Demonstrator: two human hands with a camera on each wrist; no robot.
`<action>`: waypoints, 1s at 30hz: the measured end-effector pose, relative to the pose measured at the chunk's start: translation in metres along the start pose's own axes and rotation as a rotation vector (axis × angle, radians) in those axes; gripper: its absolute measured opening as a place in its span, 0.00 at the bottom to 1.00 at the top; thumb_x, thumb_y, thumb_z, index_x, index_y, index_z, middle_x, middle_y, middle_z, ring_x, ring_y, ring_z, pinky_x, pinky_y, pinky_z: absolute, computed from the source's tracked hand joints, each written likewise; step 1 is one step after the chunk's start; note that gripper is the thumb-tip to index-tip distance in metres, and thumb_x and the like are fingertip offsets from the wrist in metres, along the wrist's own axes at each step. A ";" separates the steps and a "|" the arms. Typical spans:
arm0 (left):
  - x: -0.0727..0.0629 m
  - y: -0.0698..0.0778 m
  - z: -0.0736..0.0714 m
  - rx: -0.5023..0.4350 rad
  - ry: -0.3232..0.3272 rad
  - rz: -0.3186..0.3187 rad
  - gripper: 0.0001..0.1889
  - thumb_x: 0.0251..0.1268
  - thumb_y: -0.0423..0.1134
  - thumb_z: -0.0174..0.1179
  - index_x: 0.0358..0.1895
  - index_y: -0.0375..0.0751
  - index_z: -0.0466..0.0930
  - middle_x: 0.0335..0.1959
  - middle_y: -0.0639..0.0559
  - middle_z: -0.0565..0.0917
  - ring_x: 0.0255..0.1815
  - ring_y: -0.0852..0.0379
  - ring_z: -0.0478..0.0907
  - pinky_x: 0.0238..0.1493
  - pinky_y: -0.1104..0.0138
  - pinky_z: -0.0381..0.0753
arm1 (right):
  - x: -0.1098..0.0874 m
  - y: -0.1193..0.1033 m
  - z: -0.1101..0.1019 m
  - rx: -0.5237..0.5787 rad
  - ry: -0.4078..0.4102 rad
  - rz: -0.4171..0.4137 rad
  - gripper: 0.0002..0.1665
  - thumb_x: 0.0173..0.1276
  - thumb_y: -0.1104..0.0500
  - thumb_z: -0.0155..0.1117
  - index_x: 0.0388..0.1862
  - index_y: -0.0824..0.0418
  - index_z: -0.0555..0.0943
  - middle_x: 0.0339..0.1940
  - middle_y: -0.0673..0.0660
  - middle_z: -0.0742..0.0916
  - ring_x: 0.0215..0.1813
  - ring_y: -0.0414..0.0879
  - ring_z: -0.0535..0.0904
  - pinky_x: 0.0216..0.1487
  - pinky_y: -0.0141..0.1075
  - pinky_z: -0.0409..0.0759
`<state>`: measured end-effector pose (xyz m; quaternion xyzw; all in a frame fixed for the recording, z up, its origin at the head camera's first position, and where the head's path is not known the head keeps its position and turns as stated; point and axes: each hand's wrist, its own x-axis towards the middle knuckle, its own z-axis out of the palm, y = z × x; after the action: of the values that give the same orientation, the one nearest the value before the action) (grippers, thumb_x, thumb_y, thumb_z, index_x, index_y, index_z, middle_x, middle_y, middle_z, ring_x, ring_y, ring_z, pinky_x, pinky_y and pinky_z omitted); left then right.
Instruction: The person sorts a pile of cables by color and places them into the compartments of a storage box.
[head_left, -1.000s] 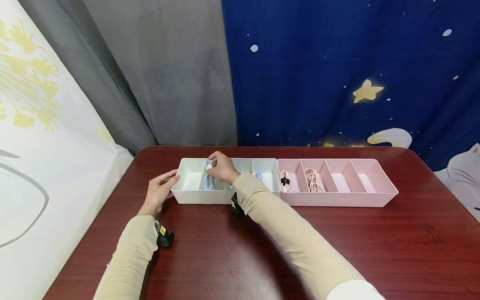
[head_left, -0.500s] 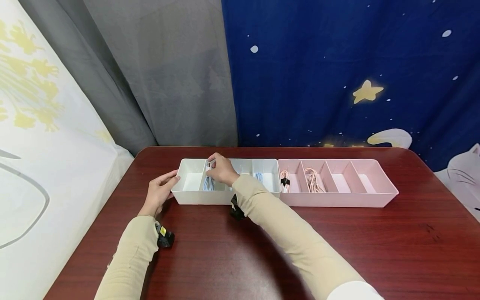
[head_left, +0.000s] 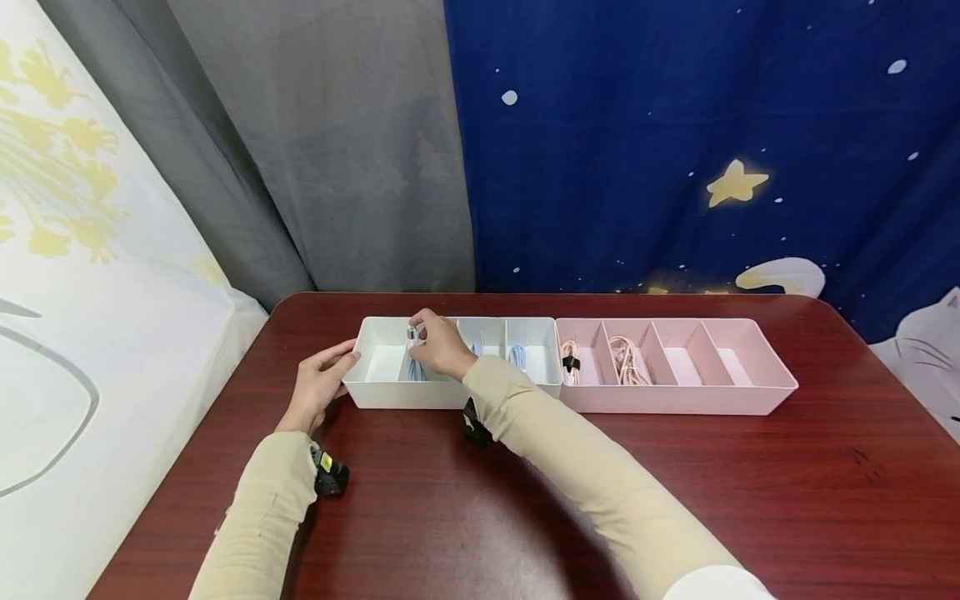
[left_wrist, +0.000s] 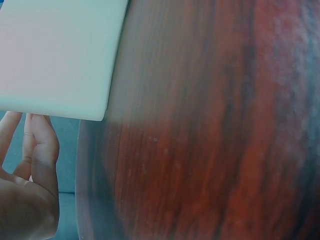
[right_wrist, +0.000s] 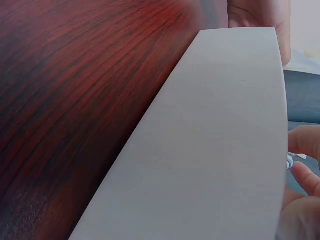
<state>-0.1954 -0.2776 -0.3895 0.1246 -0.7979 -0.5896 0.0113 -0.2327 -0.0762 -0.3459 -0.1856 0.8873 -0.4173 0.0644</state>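
Note:
In the head view my right hand (head_left: 442, 346) reaches into the second compartment from the left of a white divided box (head_left: 408, 396). Thumb and fingertips pinch the upper end of a coiled light-blue cable (head_left: 415, 369), whose loops hang down in that compartment. The right wrist view is mostly filled by the box's front wall (right_wrist: 215, 130), with a bit of the cable (right_wrist: 290, 161) between fingertips past the rim. At the box's left end my left hand (head_left: 315, 387) rests its straight fingers against the end wall. Those fingers (left_wrist: 42, 137) show beside the box in the left wrist view.
Light-blue cables lie in the white box's third compartment and in its right one (head_left: 517, 357). A pink divided box (head_left: 675, 402) adjoins on the right, holding a pink cable with a black strap (head_left: 571, 364) and another pink cable (head_left: 628, 362). Both boxes stand on a dark red wooden table (head_left: 420, 500).
My right hand has shifted slightly left with the cable's upper end, which has turned in the fingertips. More of the third compartment's cable shows. My left hand has stayed in place.

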 end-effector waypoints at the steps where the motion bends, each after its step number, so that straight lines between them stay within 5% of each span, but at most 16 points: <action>1: 0.000 0.000 0.000 -0.001 0.000 0.000 0.27 0.59 0.51 0.55 0.61 0.45 0.68 0.48 0.47 0.72 0.34 0.68 0.75 0.34 0.72 0.76 | 0.000 0.000 0.000 0.001 0.000 0.000 0.22 0.58 0.66 0.59 0.53 0.60 0.70 0.40 0.56 0.77 0.36 0.45 0.71 0.33 0.30 0.70; 11: 0.000 0.000 0.001 0.003 0.005 -0.008 0.27 0.59 0.51 0.55 0.61 0.46 0.67 0.48 0.48 0.72 0.40 0.61 0.75 0.35 0.72 0.76 | -0.001 0.001 -0.006 0.013 0.025 0.014 0.23 0.56 0.66 0.59 0.53 0.59 0.71 0.41 0.58 0.78 0.37 0.45 0.71 0.33 0.30 0.69; 30: -0.002 0.002 0.000 -0.010 -0.001 -0.015 0.28 0.58 0.51 0.55 0.62 0.45 0.67 0.46 0.52 0.72 0.33 0.70 0.75 0.34 0.72 0.77 | -0.018 0.013 -0.015 0.132 0.064 -0.063 0.21 0.56 0.67 0.59 0.50 0.61 0.72 0.39 0.57 0.78 0.39 0.46 0.78 0.38 0.30 0.74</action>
<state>-0.1936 -0.2766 -0.3872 0.1303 -0.7940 -0.5938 0.0074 -0.2235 -0.0507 -0.3469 -0.1953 0.8532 -0.4825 0.0350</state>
